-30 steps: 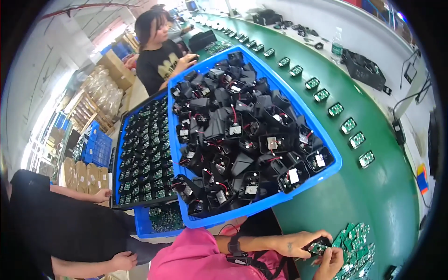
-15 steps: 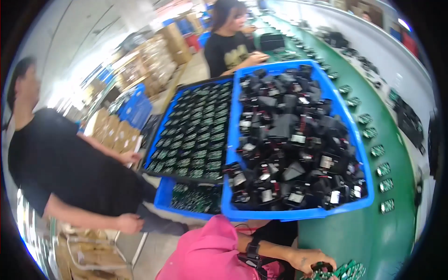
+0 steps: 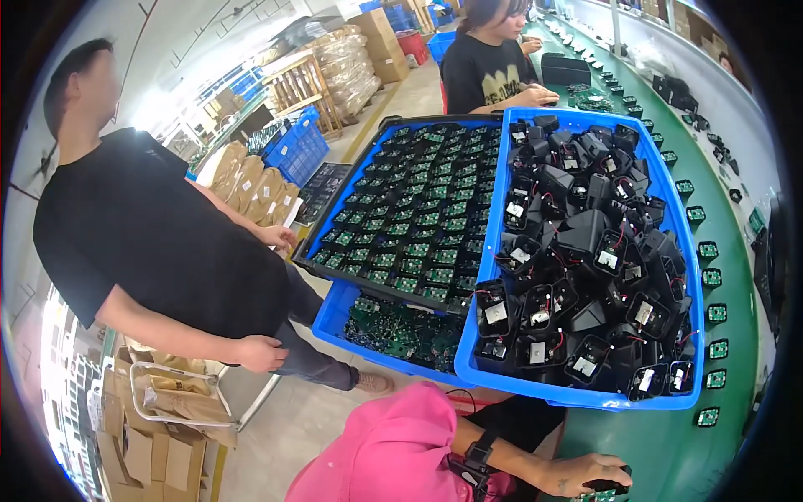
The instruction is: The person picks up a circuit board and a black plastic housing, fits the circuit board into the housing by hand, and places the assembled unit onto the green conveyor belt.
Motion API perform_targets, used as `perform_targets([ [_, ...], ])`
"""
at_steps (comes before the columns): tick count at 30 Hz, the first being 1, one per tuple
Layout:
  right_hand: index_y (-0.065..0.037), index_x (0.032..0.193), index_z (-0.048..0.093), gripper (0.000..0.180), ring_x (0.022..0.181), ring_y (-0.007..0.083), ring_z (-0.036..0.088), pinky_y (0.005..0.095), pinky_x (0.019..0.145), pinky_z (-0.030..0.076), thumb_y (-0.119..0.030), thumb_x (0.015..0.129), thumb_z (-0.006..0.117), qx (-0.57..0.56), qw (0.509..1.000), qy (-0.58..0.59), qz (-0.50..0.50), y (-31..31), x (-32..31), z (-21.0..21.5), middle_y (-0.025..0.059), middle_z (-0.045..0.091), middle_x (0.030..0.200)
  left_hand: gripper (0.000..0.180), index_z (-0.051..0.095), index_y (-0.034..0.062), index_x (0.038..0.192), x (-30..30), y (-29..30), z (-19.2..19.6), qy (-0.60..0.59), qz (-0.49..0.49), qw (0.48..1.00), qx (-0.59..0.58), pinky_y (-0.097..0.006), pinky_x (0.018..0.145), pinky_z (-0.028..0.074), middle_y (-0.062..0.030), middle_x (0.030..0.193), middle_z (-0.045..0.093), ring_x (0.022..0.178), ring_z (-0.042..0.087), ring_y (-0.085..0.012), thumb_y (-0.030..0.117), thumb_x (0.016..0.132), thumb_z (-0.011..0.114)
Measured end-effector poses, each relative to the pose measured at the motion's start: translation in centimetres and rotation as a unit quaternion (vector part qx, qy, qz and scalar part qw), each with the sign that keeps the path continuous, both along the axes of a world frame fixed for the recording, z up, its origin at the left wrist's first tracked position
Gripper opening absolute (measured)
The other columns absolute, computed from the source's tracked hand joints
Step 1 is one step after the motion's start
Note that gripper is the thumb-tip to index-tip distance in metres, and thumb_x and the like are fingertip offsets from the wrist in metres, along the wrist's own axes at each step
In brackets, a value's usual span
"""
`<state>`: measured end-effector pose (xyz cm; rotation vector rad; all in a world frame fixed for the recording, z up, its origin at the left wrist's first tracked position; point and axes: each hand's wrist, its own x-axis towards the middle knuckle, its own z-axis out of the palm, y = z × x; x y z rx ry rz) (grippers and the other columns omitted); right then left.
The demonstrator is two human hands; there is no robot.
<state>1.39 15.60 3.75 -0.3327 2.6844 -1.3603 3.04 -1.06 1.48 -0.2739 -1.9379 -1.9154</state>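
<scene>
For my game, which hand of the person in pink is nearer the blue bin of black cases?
Left. The left hand shows just below the blue bin; the right hand is out of view.

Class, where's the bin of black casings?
The blue bin is right of centre in the head view, beside the black-rimmed tray, beyond the left hand.

Pale floor (image 3: 311,418), whitish wall (image 3: 711,96), bright glare (image 3: 171,110) leftward
</scene>
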Motion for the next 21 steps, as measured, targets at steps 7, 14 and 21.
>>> perform_targets([
  [7, 0.006, 0.103, 0.065, 0.037, 0.066, 0.0236, 0.062, 0.0353, 0.057, 0.050, -0.030, 0.100, 0.057, 0.010, 0.998, 0.064, -0.008, -0.4, 0.3, 0.9, 0.0196, 0.067, 0.080, 0.037, 0.062, 0.0062, 0.124, 0.0, 0.5, -1.2, 0.040, 0.035, 0.997, -0.052, -0.043, 0.082, 0.051, -0.0220, 0.116, 0.061, 0.100, 0.062, -0.0401, 0.013, 0.088, 0.065],
  [14, 0.004, 0.098, 0.068, 0.037, 0.063, 0.0229, 0.059, 0.0358, 0.057, 0.047, -0.032, 0.100, 0.057, 0.039, 0.993, -0.034, 0.107, 0.4, -0.9, 2.6, 0.0162, 0.066, 0.077, 0.036, 0.061, 0.0053, 0.122, -0.5, 1.0, -2.2, 0.075, 0.069, 0.994, -0.030, -0.041, 0.084, 0.052, -0.0175, 0.118, 0.061, 0.100, 0.063, -0.0348, 0.014, 0.088, 0.065],
  [21, 0.004, 0.096, 0.069, 0.036, 0.066, 0.0337, 0.062, 0.0422, 0.062, 0.049, -0.030, 0.098, 0.058, 0.101, 0.992, 0.058, 0.040, -2.2, 0.0, 3.8, 0.0227, 0.067, 0.080, 0.064, 0.050, 0.0101, 0.140, -0.2, 1.9, -2.7, 0.070, 0.127, 0.989, -0.015, -0.039, 0.081, 0.053, -0.0201, 0.125, 0.059, 0.102, 0.066, -0.0337, -0.012, 0.081, 0.057],
])
